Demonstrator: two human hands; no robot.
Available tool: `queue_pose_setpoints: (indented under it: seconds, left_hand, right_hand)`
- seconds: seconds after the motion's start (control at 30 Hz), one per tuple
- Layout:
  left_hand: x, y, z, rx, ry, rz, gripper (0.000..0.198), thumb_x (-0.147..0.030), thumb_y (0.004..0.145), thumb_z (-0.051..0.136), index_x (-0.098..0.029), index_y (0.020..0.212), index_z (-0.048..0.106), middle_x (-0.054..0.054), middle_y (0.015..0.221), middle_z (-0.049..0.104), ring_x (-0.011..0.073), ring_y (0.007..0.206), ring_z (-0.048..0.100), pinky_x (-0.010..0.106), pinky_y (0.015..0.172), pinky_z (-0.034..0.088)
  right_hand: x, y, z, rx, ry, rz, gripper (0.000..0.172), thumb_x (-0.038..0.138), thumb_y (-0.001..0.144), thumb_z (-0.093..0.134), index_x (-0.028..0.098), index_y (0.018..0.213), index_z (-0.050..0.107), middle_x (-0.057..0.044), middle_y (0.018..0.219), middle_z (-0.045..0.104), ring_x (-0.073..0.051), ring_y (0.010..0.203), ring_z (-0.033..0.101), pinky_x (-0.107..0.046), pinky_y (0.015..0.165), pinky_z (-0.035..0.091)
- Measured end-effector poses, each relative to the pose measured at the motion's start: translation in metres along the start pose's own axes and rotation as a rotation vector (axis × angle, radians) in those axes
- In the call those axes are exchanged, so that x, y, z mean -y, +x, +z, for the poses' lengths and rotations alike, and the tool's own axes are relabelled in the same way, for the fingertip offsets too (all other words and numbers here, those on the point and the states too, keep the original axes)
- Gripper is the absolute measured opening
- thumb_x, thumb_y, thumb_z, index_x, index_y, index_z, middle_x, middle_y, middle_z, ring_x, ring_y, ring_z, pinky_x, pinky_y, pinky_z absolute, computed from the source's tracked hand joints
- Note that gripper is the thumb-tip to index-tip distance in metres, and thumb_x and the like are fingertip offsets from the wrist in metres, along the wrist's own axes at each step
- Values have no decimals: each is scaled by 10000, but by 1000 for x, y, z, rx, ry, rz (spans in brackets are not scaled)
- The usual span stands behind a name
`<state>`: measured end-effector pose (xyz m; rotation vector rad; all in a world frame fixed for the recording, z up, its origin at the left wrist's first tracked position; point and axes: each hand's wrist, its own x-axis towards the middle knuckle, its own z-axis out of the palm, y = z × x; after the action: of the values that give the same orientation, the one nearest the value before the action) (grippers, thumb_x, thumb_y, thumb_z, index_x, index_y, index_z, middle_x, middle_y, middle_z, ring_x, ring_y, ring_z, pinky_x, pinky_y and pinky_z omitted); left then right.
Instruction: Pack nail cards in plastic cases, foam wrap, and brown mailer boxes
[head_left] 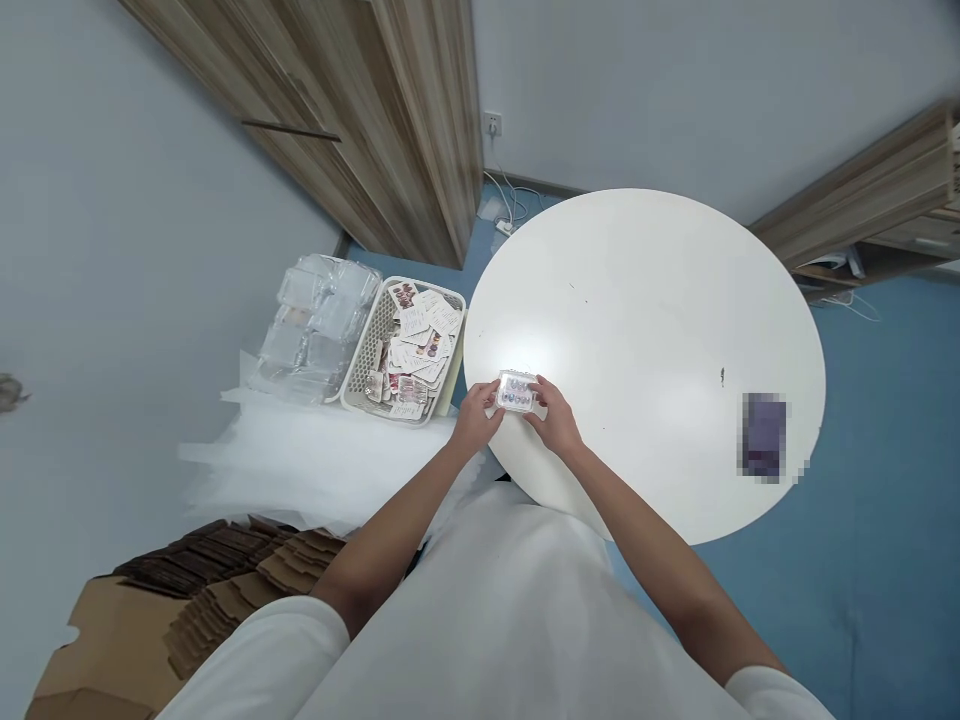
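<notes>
Between my two hands is a small clear plastic case [516,392] with rows of small round, pale and coloured pieces inside. My left hand [478,415] grips its left side, fingers and thumb closed on the edge. On the opposite side my right hand [553,415] pinches the case in the same way. The case is over the near left edge of the round white table [637,300]. What the round pieces are is too small to make out.
Left of the table stands a white basket [365,352] of printed cards and small packets. Beyond it are clear plastic bags [315,310]. White sheets [300,455] and flattened cardboard [112,630] lie nearer. A blurred purple object [763,435] rests at the table's right.
</notes>
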<state>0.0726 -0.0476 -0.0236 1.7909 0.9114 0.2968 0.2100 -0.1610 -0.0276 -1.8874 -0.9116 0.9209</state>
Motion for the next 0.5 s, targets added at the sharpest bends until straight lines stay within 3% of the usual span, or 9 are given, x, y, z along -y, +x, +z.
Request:
queue_pose_setpoints:
  seconds: [0.23,0.5]
  left_hand:
    - [19,17,-12,-19,125,-79,541,-185,721,538,-182,1249,424,100,1140,451,210,1034,492,370,875,444]
    - [23,22,-9,-5,147,-113,533,-184,715,543,-195,1236,426,96,1184,443,241,1139,423,410,980,347]
  right_hand:
    - [0,38,28,9,-136,9,479,196,699,607,251,1157,480,-58,1351,375,-248,1213,361,-456,981,351]
    - [-6,43,40,-11,-148,41,476,160,720,531,242,1182,452,-55,1376,336,-252,1261,301,-470,999,329]
